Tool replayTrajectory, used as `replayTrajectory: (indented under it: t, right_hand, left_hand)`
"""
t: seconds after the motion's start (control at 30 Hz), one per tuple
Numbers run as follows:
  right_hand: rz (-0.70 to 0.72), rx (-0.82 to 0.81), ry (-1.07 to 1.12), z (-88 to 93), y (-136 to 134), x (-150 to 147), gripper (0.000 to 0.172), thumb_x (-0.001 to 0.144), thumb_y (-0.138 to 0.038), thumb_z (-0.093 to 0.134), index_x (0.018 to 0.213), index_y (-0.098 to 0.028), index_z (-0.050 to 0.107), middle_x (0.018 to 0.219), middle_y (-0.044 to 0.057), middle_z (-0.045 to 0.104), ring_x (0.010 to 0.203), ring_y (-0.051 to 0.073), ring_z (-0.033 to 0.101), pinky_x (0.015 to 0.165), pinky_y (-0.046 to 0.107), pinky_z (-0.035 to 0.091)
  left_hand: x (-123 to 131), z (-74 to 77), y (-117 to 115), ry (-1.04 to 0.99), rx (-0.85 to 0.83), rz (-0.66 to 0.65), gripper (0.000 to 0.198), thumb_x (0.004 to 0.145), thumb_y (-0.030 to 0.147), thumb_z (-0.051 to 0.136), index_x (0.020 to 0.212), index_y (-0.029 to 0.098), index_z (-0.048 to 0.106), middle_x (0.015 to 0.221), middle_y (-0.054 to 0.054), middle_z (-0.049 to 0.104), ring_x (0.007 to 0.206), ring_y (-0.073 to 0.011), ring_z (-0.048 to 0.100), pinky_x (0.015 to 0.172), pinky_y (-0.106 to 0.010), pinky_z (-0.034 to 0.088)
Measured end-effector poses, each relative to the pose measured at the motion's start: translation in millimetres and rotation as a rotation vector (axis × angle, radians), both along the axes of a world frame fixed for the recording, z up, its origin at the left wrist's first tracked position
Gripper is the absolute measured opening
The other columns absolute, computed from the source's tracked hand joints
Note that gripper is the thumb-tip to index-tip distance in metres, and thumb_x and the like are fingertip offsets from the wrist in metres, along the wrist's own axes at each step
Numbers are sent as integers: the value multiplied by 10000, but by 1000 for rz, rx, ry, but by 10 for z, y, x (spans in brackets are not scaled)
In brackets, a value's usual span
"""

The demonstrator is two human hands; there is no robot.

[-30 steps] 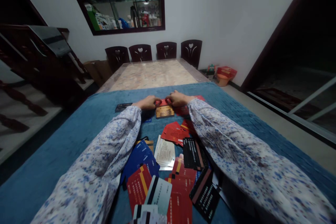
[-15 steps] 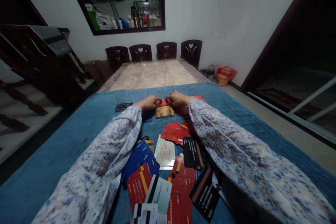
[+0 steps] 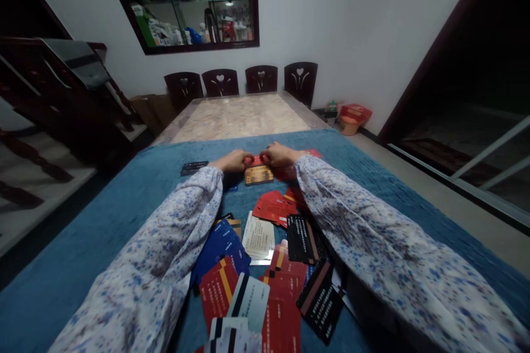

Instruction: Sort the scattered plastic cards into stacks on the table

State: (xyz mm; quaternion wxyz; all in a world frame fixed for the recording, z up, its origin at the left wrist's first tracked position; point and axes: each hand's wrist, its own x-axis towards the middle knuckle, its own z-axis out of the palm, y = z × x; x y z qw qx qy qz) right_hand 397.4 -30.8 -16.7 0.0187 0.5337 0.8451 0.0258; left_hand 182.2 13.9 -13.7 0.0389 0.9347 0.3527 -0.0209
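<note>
At the far part of the blue cloth (image 3: 136, 215), a red card (image 3: 255, 161) lies between my two hands. My left hand (image 3: 235, 160) curls its fingers on the card's left end, and my right hand (image 3: 278, 155) does the same on its right end. Just nearer to me is a gold card (image 3: 259, 175), which seems to top a small stack. More red cards (image 3: 285, 174) lie partly under my right wrist. Left of my left hand is a black card (image 3: 194, 168).
Between my forearms lie fanned red cards (image 3: 274, 207), a cream card (image 3: 259, 238), blue cards (image 3: 223, 248), black cards (image 3: 321, 303), and pale striped cards (image 3: 248, 300). The bare stone tabletop (image 3: 244, 116) stretches behind the cloth, with dark chairs (image 3: 260, 78) at its far end.
The view has shifted very slightly. Both hands stay at the ends of the red card, and the cards lie as before.
</note>
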Motion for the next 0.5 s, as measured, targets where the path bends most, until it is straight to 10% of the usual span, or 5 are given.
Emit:
replayTrajectory:
  t: [0.5]
  right_hand:
    - [22, 44, 65, 259, -266, 214, 350, 910, -156, 625, 1232, -181, 759, 1220, 130, 739, 1122, 245, 636, 956, 302, 427]
  left_hand:
    - [-46, 84, -245, -280, 153, -107, 281, 844, 159, 536, 966, 134, 788, 1044, -120, 705, 948, -216, 665, 897, -321, 538]
